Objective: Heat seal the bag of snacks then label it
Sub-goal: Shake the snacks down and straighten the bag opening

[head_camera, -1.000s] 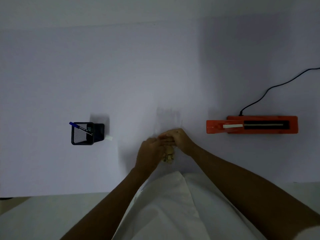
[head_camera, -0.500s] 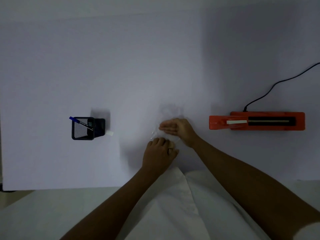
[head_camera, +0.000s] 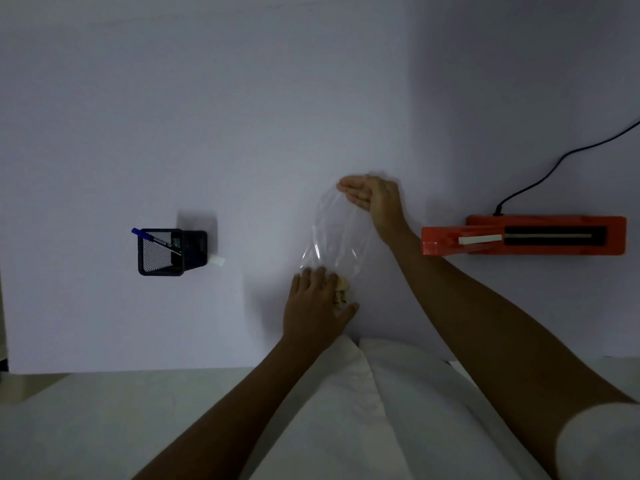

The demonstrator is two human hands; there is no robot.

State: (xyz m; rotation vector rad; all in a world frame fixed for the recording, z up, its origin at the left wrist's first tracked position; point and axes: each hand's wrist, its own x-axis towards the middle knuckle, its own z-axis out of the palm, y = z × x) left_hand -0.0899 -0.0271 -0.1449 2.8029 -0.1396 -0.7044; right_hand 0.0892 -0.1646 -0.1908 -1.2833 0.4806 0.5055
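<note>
We are looking down at a pale counter [head_camera: 104,133] in dim light. At the far left a black mesh pen holder [head_camera: 162,252] is standing with a blue pen [head_camera: 152,239] leaning in it, and a small white slip [head_camera: 217,260], possibly the label, is lying just beside it.

In the middle, our left hand [head_camera: 317,306] is resting palm down on the near end of a clear plastic bag [head_camera: 334,233], where a small clump of tan snacks [head_camera: 341,289] is sitting. The fingers are lying over the bag and seem to be pressing it down, not clutching it. The bag is lying flat on the counter and stretching away from us.

At the bag's far end, our right hand [head_camera: 372,199] is held flat, fingers straight and together, touching the mouth of the bag and gripping nothing that we can see.

To the right, well apart from the bag, an orange heat sealer [head_camera: 526,235] is lying with a black cord [head_camera: 561,157] trailing off behind it.

We are judging the bag to be thin, limp, slippery and very light, with its little weight at the snack end. The snacks look easy to crush. The best hold is probably the empty film near the mouth, kept taut and smooth so that it is lying without wrinkles across the sealer bar.
</note>
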